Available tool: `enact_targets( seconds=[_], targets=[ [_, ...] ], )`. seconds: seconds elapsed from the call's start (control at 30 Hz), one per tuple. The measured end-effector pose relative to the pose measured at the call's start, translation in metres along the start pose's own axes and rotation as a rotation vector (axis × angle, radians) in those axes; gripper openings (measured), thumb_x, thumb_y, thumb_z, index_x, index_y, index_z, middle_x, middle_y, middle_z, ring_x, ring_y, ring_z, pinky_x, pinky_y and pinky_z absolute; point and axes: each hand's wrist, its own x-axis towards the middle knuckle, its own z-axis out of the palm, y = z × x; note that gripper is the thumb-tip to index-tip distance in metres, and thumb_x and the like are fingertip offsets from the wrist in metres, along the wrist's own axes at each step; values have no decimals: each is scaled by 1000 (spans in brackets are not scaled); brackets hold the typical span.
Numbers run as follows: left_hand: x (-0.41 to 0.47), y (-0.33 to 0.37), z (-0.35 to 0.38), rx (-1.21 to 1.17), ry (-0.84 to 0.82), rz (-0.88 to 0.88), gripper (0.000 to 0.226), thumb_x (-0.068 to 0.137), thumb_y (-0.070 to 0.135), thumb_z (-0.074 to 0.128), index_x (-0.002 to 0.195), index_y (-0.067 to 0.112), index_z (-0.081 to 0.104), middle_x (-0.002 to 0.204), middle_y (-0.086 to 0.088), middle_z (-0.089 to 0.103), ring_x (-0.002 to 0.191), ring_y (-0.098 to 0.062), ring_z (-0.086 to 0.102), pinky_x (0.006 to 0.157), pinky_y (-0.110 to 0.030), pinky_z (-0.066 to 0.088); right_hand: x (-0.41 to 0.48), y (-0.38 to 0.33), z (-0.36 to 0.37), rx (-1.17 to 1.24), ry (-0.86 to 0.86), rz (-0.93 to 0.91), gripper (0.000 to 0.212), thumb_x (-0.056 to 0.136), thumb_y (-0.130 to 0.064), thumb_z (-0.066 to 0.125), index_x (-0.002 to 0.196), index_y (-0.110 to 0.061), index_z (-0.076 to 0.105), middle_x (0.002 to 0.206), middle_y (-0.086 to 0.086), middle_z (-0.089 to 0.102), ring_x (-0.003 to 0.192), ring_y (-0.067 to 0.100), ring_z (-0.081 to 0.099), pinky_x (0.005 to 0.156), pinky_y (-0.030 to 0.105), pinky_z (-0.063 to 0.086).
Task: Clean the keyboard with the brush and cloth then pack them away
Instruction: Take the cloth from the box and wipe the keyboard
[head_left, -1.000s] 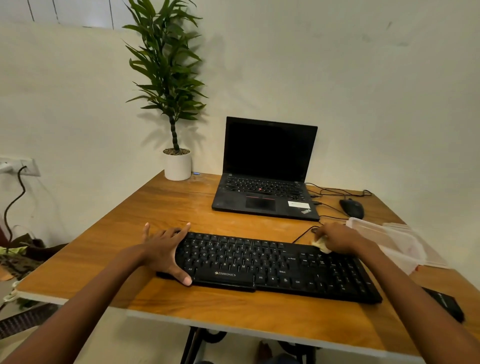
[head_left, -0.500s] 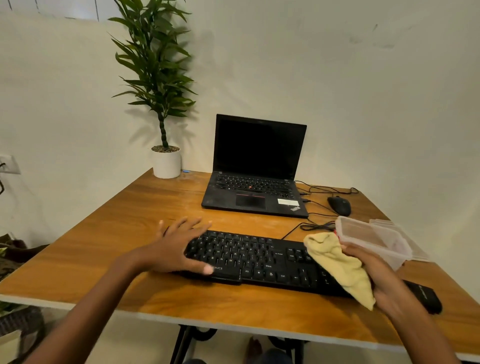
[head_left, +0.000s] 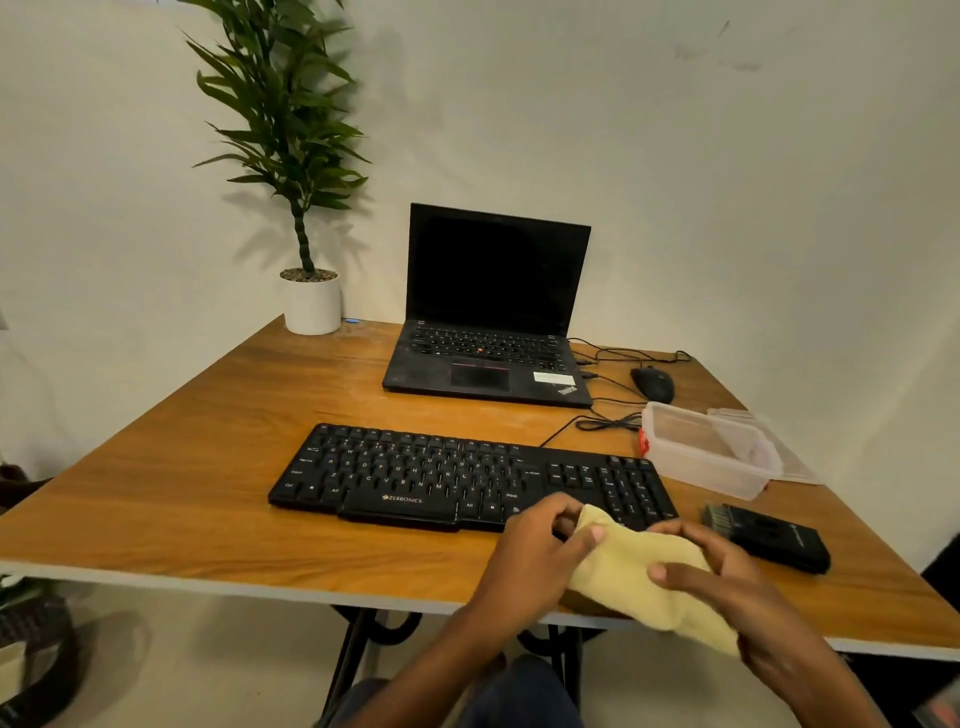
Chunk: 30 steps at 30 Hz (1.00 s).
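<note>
Wooden table, yellow cloth, white wall

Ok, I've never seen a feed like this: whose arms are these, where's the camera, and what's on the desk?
There is no machine here: a person works with bare hands, and the single camera sits on their head, looking forward and down. The two arms entering from the bottom are theirs. The left hand and right hand both grip a yellow cloth at the near edge of the wooden table. On the table lie a black keyboard, an open laptop behind it, a mouse, a potted plant at the far left corner, an open clear plastic container with its lid beside it, and a black brush near the right hand.
</note>
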Motion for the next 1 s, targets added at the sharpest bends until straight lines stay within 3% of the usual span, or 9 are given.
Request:
enact_targets(
  seconds=[0.13,0.23,0.33,0.4,0.5,0.6,0.73,0.9,1.0],
  targets=[
    [6,12,18,48,-18,-19,23,92,34,57,113,25,54,82,15,55,68,-1,51,60,-16,40,2,1,-21,-189,245,-82,16,77,-6,70,90,-13,64,94,2,60,81,19,57,52,28,46],
    [8,11,20,265,31,5,26,91,36,57,115,28,57,99,16,60,75,0,52,68,-20,47,9,8,-33,-546,353,-131,17,80,-14,70,95,-14,61,96,2,60,79,7,51,61,23,41],
    [1,3,6,435,111,63,22,93,34,53,114,30,60,111,15,60,92,2,53,83,-20,48,15,17,-34,-860,465,-179,28,79,-23,71,104,-11,64,103,6,62,95,22,56,79,37,48],
    [-2,-6,-12,526,177,95,25,96,34,48,118,32,58,119,17,56,106,5,47,96,-14,35,14,11,-25,-903,498,-270,28,81,-22,69,106,-9,66,110,9,65,103,26,55,89,44,47],
    [-1,-22,-48,734,236,60,36,97,40,41,133,37,44,143,17,38,134,1,26,114,-26,5,16,-3,1,-847,330,-307,35,89,-26,58,121,-14,59,128,6,57,118,22,50,97,36,40],
    [0,-40,-85,989,159,-162,57,93,58,33,145,42,18,158,6,4,145,-21,-6,111,-44,-15,36,-9,26,-1007,44,-186,55,91,-48,45,141,-28,34,150,-3,33,138,17,29,108,33,29],
    [0,-61,-120,1032,40,-409,77,82,75,24,148,42,0,158,-1,-12,142,-36,-18,110,-57,-14,62,-13,36,-1155,-167,-40,69,86,-63,31,146,-38,8,158,-4,4,145,24,-1,115,45,12],
    [15,-72,-138,1027,15,-421,77,82,75,24,147,43,0,158,1,-11,142,-36,-17,111,-57,-10,85,-20,42,-1179,-254,-23,90,69,-77,22,147,-35,7,158,-2,0,145,27,-7,115,47,8],
    [34,-81,-154,1038,12,-422,74,84,73,24,147,43,-1,158,1,-11,142,-36,-16,111,-57,-9,105,-20,50,-1241,-238,-79,75,86,-64,35,148,-33,8,158,-2,-2,145,26,-8,116,46,9]
  ],
)
